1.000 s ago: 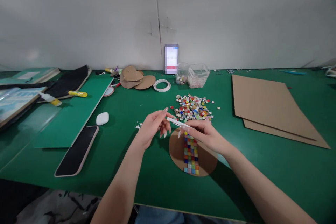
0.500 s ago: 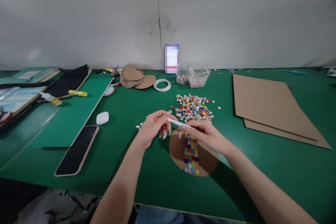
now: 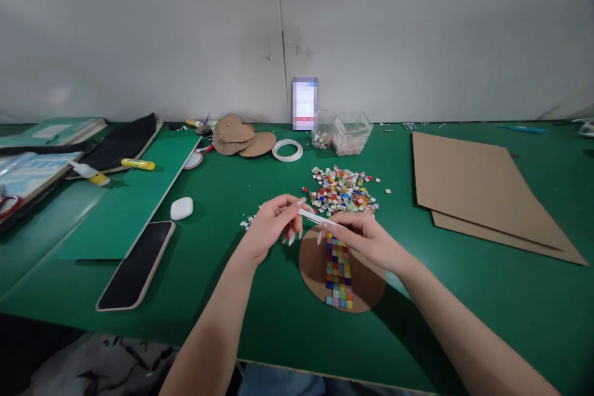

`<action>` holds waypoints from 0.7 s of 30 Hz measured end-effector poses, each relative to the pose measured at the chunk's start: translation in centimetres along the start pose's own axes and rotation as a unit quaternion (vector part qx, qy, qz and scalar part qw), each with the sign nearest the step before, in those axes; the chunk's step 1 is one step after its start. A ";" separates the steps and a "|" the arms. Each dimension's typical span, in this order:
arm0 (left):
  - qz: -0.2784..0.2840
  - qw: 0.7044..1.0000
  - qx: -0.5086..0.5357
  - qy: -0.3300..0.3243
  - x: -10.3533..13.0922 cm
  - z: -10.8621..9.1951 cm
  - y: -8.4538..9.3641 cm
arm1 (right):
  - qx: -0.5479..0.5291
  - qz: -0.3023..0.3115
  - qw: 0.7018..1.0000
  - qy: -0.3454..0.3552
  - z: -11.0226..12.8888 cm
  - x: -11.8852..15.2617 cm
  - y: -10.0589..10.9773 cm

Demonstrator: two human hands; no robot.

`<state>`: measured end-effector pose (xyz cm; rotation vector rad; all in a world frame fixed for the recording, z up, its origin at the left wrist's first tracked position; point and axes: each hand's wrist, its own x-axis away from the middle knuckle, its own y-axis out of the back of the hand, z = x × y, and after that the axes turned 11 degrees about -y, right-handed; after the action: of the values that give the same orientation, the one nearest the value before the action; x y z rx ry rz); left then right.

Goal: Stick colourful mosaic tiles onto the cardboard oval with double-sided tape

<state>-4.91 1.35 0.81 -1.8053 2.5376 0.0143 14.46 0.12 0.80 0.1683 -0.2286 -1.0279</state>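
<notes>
A thin white strip (image 3: 315, 218) spans the space between my two hands. My left hand (image 3: 275, 221) pinches its left end between thumb and finger. Its right end is pinched by my right hand (image 3: 359, 235), above a round cardboard disc (image 3: 313, 266). Rows of coloured square tiles (image 3: 339, 272) lie on the disc, their upper end partly hidden by my right hand. Behind my hands is a loose pile of mixed small tiles (image 3: 343, 189). Small white pieces (image 3: 247, 223) lie just left of my left hand.
Cardboard sheets (image 3: 464, 185) lie at the right. Toward the wall are a white ring roll (image 3: 287, 151), a clear box (image 3: 351, 136), an upright phone (image 3: 305, 103) and cardboard rounds (image 3: 258, 144). A dark phone (image 3: 137, 266), white case (image 3: 181, 208) and green board (image 3: 134, 198) lie left.
</notes>
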 end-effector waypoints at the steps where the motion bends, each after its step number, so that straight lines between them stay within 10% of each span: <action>1: -0.002 1.000 0.002 -0.003 0.0 0.0 0.0 | 0.002 -0.001 1.000 0.002 0.0 0.0 0.0; 21: -0.002 1.000 0.022 -0.022 0.2 -0.2 -0.5 | 0.028 0.006 1.000 -0.001 -0.1 0.1 -0.1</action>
<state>-4.53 1.03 1.04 -1.7748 2.4843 -0.0004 14.49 -0.01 0.67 0.2166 -0.2603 -1.0113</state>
